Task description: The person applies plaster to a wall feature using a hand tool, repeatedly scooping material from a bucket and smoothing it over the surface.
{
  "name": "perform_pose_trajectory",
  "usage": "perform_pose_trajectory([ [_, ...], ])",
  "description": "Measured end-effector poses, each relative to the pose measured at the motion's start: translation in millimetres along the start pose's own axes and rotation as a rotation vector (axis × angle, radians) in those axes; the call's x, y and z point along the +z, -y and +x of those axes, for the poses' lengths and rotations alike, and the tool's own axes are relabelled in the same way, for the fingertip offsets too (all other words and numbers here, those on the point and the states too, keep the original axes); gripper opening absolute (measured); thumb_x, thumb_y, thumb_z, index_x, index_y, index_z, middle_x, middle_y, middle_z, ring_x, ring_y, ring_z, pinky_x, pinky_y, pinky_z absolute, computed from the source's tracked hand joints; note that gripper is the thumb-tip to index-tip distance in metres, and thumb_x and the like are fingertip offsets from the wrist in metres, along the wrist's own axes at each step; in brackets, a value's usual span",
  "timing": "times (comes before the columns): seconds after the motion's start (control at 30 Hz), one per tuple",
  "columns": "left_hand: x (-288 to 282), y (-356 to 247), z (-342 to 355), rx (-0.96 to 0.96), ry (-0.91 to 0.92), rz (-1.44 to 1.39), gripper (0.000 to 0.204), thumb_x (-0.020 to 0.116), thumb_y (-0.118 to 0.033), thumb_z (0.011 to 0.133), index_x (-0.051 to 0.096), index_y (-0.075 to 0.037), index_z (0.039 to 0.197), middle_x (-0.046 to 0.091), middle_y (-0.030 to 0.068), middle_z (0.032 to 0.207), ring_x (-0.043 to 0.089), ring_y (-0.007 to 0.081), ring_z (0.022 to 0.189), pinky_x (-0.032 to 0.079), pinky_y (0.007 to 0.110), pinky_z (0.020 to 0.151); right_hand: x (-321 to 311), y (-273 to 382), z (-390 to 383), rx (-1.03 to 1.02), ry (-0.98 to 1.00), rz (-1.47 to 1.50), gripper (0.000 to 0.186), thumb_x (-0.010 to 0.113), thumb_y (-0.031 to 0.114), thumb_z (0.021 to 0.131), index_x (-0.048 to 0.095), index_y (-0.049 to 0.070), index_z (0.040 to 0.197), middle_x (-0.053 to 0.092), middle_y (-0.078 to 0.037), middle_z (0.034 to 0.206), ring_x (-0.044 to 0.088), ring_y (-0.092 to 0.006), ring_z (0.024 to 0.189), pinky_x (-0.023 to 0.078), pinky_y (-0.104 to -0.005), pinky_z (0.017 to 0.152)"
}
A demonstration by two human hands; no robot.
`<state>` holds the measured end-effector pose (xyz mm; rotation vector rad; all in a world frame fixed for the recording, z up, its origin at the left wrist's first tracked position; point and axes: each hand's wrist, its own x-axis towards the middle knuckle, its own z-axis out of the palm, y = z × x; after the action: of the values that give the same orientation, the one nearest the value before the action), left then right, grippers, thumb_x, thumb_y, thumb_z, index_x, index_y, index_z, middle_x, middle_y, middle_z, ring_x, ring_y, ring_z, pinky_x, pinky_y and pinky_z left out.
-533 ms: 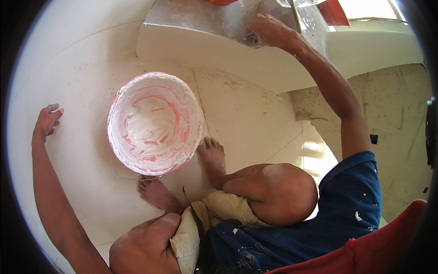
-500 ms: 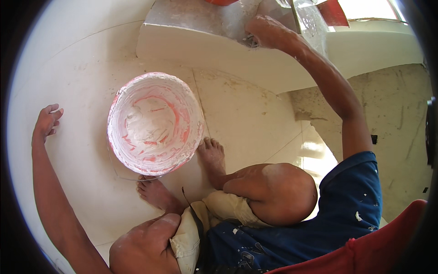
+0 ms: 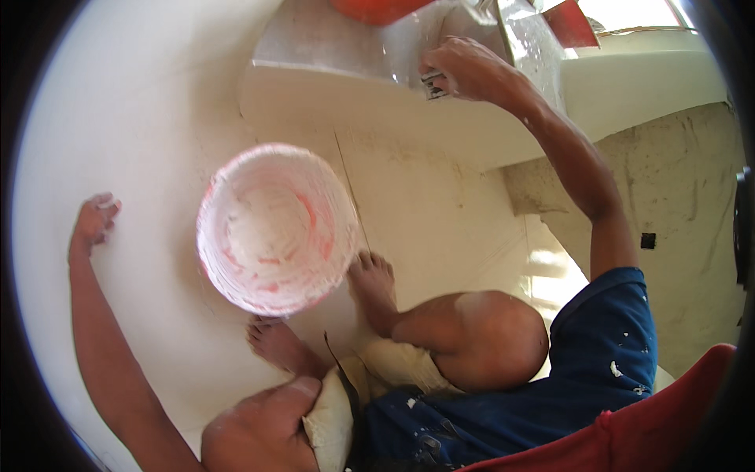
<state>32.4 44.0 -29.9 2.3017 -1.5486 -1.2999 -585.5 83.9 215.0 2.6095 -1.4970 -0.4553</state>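
A round bucket stands on the floor in front of my feet. Its inside is coated with white paste over pinkish-red, and a whitish mass lies at the bottom. Off to the far left, my left hand hangs in the air with loosely bent fingers and nothing visible in it. At the top right, my right hand is closed round a small grey, metal-looking tool, beside the front edge of a raised ledge. Most of that tool is hidden by the fingers, so its kind does not show. White residue marks the right hand and forearm.
The raised ledge has a grey top and pale front. An orange-red container and a red object stand on it. My bare feet are close to the bucket. A rough grey surface lies at the right.
My right hand has come slightly down towards the ledge's front edge, showing more of the grey tool. The left fingers are curled a little more. The whole view has shifted slightly.
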Motion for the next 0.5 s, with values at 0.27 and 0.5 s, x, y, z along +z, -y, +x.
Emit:
perform_pose_trajectory([
  [0.27,11.4,-14.6,-21.2,-0.05,0.002,-0.055,0.059,0.07,-0.031,0.088,0.051,-0.003,0.137,0.066,0.015,0.113,0.062,0.0226,0.091,0.048,0.033,0.063,-131.0,-6.6,19.6,0.188,-0.586,0.131,0.037,0.069,0.018,0.079,0.068,0.003,0.113,0.071,-0.018,0.099,0.07,-0.0302,0.085,0.055,-0.0391,0.08],
  [0.5,1.5,-9.1,-21.5,-0.065,0.02,-0.017,0.061,0.067,-0.035,0.09,0.049,-0.007,0.141,0.063,0.0129,0.125,0.061,0.0255,0.099,0.05,0.038,0.074,-73.5,-52.9,145.9,0.227,-0.372,-0.072,0.028,0.068,0.025,0.078,0.071,0.004,0.096,0.07,-0.018,0.085,0.068,-0.0344,0.081,0.053,-0.043,0.072],
])
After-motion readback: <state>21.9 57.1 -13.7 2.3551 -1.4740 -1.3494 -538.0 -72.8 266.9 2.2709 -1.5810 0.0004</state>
